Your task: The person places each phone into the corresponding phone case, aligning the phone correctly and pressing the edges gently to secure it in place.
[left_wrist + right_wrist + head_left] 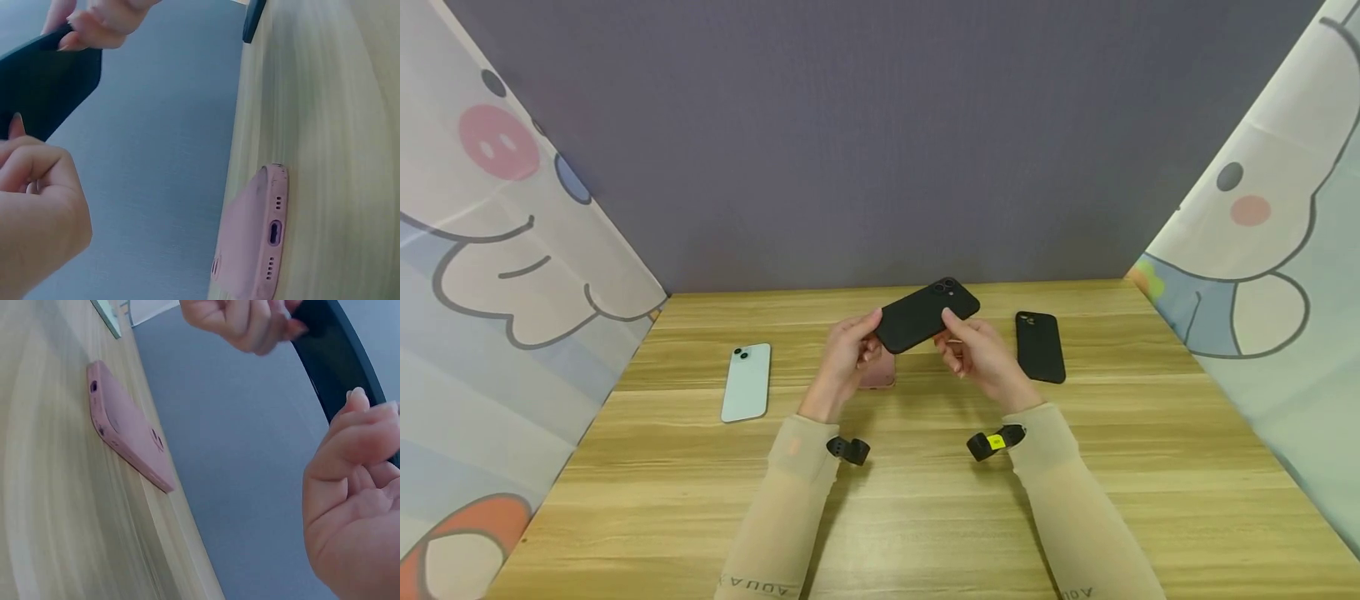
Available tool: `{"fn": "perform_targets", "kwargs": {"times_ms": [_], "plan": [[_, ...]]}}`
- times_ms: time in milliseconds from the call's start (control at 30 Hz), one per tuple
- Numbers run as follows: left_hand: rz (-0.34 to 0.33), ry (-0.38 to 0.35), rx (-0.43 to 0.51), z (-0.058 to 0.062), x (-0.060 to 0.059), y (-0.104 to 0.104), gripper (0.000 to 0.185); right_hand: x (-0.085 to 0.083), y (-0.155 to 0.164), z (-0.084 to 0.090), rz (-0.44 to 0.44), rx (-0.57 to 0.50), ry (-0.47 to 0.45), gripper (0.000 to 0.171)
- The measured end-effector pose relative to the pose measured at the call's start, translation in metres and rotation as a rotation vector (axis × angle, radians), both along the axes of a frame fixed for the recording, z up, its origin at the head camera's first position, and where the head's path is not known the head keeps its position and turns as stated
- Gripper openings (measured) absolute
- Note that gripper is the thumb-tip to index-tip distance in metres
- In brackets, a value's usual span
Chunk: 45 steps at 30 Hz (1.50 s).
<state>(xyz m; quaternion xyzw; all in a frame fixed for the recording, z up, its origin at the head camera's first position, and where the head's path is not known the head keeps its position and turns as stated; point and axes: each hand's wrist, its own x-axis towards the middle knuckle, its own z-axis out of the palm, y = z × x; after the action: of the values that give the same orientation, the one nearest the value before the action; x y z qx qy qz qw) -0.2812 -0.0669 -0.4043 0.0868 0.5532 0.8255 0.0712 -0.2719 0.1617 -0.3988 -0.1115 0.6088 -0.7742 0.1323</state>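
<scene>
Both hands hold a black smartphone [917, 323] above the table, camera side up and tilted, its right end higher. My left hand [847, 354] pinches the left end, thumb on top and fingers curled beneath. At the lower right edge my right hand [987, 357] pinches it the same way. The right wrist view shows the dark underside of the black smartphone [334, 359]. Below the hands lies a pink phone [880, 373], partly hidden by the left hand in the head view; its port end faces the camera in the left wrist view.
On the wooden table [917, 517], a pale mint phone [747, 383] lies to the left, camera side up. Another black phone [1041, 348] lies right of the hands. A dark grey panel [895, 150] rises behind, with cartoon-print curtains [1262, 275] on both sides.
</scene>
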Motion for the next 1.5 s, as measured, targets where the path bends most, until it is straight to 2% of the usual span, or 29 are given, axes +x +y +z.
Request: {"fn": "perform_targets", "kwargs": {"times_ms": [133, 267, 533, 700, 800, 933, 1033, 1200, 1300, 1500], "plan": [[-0.043, 0.012, -0.053, -0.0008, 0.0008, 0.0008, 0.04, 0.0015, -0.0031, 0.0019, 0.019, -0.022, 0.011, 0.05], [-0.111, 0.027, -0.087, -0.0002, 0.0021, -0.0006, 0.037, 0.0024, -0.0021, 0.0047, -0.01, -0.023, 0.006, 0.049], [-0.331, 0.066, -0.109, 0.0015, 0.0056, -0.0033, 0.04, 0.004, 0.0001, 0.007, -0.071, -0.049, -0.005, 0.045], [-0.443, 0.071, -0.105, 0.0022, 0.0065, -0.0047, 0.036, 0.0037, 0.0025, 0.0044, -0.037, -0.036, 0.053, 0.05], [-0.479, 0.067, -0.1, 0.0024, 0.0061, -0.0046, 0.035, 0.0038, 0.0039, 0.0029, -0.006, -0.028, 0.082, 0.052], [-0.463, 0.035, -0.075, 0.0022, 0.0047, -0.0033, 0.036, 0.0037, 0.0052, 0.0015, 0.036, -0.008, 0.095, 0.051], [-0.397, 0.026, -0.077, 0.0018, 0.0036, -0.0015, 0.036, 0.0034, 0.0055, 0.0009, 0.085, 0.018, 0.103, 0.05], [-0.284, 0.077, -0.132, 0.0006, 0.0024, 0.0007, 0.036, 0.0029, 0.0057, 0.0001, 0.16, 0.037, 0.124, 0.051], [-0.274, 0.093, -0.142, 0.0002, 0.0028, 0.0005, 0.036, 0.0026, 0.0064, -0.0002, 0.174, 0.038, 0.115, 0.051], [-0.294, 0.047, -0.119, -0.0005, 0.0036, 0.0011, 0.034, 0.0017, 0.0061, -0.0001, 0.147, 0.05, 0.052, 0.044]]}}
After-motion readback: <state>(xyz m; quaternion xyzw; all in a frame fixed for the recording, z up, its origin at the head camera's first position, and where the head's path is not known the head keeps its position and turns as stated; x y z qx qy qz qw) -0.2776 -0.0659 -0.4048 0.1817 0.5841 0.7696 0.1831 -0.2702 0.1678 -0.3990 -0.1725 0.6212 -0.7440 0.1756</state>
